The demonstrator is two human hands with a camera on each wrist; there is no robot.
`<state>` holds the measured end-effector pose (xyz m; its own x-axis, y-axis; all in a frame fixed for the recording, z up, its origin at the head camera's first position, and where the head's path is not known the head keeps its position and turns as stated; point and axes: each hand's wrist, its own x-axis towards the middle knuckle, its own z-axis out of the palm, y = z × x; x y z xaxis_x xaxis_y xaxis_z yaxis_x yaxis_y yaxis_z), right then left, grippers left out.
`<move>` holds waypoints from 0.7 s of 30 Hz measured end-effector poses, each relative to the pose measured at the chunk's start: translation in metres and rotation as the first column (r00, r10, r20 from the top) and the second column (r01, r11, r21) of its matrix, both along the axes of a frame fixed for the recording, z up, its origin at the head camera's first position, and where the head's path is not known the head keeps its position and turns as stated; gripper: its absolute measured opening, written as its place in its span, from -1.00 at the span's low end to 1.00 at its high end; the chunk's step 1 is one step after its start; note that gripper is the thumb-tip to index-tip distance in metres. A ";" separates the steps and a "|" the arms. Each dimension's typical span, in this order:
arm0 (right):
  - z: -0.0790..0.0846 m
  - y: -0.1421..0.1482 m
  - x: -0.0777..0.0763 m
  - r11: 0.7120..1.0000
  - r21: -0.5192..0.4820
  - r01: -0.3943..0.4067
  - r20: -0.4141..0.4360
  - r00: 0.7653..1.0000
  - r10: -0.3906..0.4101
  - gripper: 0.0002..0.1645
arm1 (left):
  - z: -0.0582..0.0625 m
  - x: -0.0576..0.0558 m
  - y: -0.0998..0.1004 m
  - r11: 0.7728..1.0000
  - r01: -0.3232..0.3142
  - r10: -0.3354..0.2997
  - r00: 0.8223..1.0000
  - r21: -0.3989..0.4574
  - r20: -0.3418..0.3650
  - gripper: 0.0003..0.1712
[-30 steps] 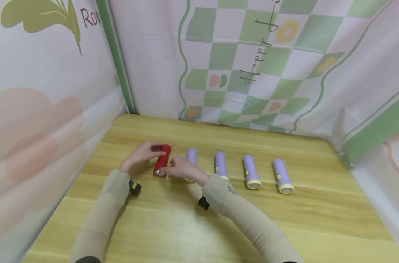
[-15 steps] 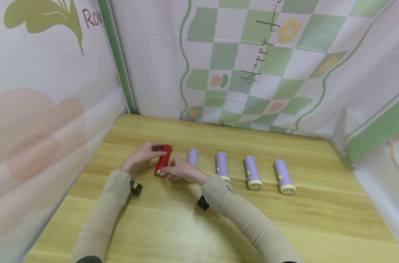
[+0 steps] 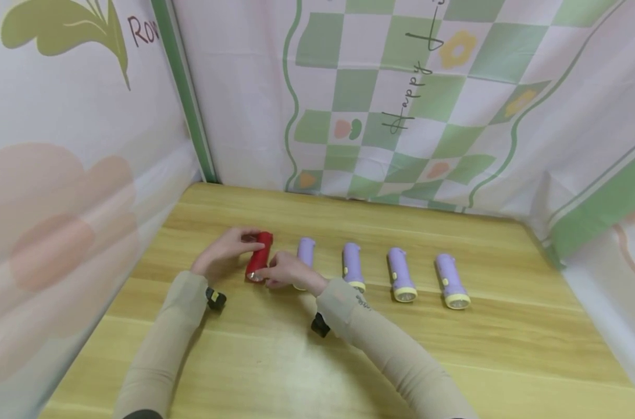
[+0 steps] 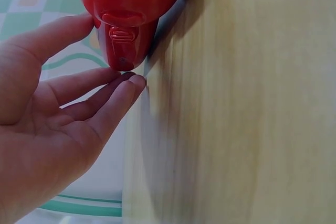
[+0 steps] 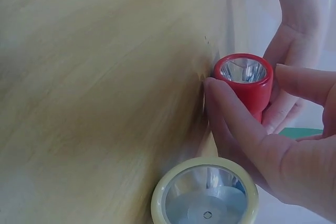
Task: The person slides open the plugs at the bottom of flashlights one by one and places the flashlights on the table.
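Note:
A red flashlight (image 3: 260, 254) lies at the left end of a row on the table, its silvery lens end towards me. My left hand (image 3: 227, 247) holds it from the left; in the left wrist view the thumb is against its side, fingertips at its tail, and a ribbed red switch (image 4: 123, 35) shows on top. From the right, my right hand (image 3: 291, 270) pinches the lens end, the thumb and forefinger on either side of the red rim (image 5: 243, 59) in the right wrist view. Behind that hand sits a purple flashlight (image 3: 305, 251), partly hidden.
Three more purple flashlights with pale yellow heads, the nearest (image 3: 352, 262), the middle one (image 3: 401, 273) and the farthest (image 3: 450, 279), continue the row rightward. Printed curtains (image 3: 244, 105) stand behind and beside the wooden table (image 3: 275, 361). Both wrists wear small black devices.
Almost nothing differs: both hands stay on the red flashlight and the row keeps its place. My right wrist has shifted very slightly to the left.

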<state>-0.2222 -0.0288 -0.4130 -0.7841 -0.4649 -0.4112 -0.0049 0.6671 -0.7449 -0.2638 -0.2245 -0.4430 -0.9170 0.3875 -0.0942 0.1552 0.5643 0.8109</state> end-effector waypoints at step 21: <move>-0.002 -0.005 0.000 0.998 -0.017 0.055 0.047 0.997 -0.054 -0.66 | -0.001 -0.001 -0.003 0.997 0.034 -0.036 0.999 0.068 0.033 -0.40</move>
<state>-0.2224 -0.0335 -0.4152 -0.7888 -0.4295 -0.4396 0.0662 0.6517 -0.7555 -0.2644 -0.2272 -0.4442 -0.8995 0.4258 -0.0982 0.1452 0.5031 0.8519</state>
